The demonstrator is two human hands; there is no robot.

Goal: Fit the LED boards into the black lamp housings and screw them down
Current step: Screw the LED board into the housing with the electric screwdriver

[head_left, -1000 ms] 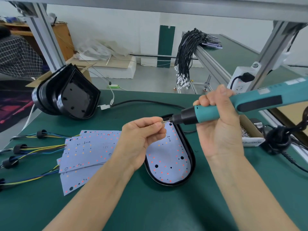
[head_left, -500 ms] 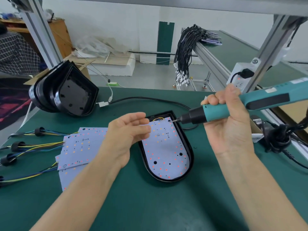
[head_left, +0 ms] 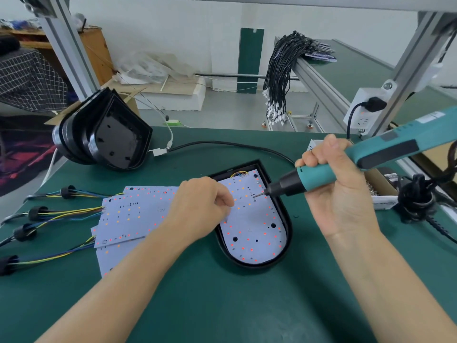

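My right hand (head_left: 331,186) is wrapped tight round the teal screwdriver (head_left: 351,164), bit tip down on the LED board (head_left: 249,231) near its upper right edge. Left hand (head_left: 201,209) rests curled on the board's left side; can't tell if those fingers (head_left: 226,200) pinch anything. Board sits inside the black housing (head_left: 288,233) on the table (head_left: 222,305). Risks as I see them: driver is angled, so the bit may skid off and scratch LEDs; a tilted screw could cross-thread; board could shift if the left hand eases off.
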